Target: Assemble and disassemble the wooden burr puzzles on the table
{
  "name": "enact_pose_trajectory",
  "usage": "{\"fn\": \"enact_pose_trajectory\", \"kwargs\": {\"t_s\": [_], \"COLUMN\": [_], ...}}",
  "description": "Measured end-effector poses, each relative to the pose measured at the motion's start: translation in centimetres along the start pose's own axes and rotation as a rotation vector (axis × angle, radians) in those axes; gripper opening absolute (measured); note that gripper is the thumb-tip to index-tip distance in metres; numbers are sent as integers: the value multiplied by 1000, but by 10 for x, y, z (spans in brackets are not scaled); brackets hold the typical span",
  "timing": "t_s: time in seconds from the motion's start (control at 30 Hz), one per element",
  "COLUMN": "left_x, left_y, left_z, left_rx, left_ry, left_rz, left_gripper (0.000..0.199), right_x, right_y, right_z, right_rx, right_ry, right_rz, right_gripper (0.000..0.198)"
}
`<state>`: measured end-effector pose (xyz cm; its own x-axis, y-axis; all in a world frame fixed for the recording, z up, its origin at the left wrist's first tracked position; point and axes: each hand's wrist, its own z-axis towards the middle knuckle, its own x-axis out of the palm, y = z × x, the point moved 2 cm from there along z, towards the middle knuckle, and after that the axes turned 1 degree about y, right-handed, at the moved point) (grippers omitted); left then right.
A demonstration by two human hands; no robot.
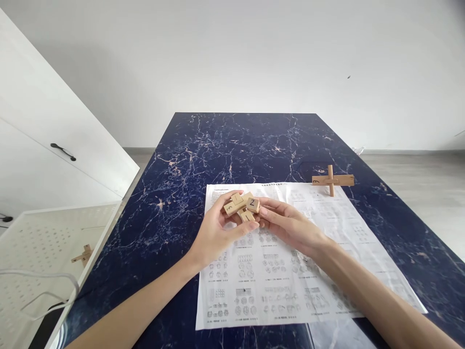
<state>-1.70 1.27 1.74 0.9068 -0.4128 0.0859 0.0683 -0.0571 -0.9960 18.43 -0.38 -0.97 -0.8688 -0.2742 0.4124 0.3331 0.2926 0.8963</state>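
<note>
Wooden cross [331, 181] at far edge of printed sheet [283, 291] — left fingers [243, 230] and right fingers [276, 217] around numbered blocks [240, 204]

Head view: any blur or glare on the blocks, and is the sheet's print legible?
Head view: light soft, no harsh glare on the wooden blocks, digits readable; head view: no obvious motion blur on left hand or right hand; head view: most of the paper sheet's fine print too small and soft to read.
</note>
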Motion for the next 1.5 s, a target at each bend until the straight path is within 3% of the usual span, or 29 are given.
{"fn": "enact_pose_trajectory", "kwargs": {"t_s": [0.37,0.63,0.83,1.0,1.27,1.5], "left_x": [0,0,-2,0,0,-1], "left_y": [-1,-1,1,2,1,-2], "left_z": [-1,-1,-2,-5,-6,-7], "left_rx": [-17,1,102,188,180,219], "left_ry": [-29,-50,-96,-66,-16,-11], "left_rz": [156,275,435,571,539,511], "left_gripper": [67,67,68,69,69,70], "right_x": [9,20,29,31,22,24], "right_y": [6,13,22,20,16,23], "right_z": [-4,-8,-10,-12,-11,-11], "right_rx": [69,54,-28,15,51,42], "right_ry": [-18,44,153,61,37,104], "right_rz": [-22,-68,-104,-168,-81,-64], "right_gripper": [31,34,41,45,38,34]}}
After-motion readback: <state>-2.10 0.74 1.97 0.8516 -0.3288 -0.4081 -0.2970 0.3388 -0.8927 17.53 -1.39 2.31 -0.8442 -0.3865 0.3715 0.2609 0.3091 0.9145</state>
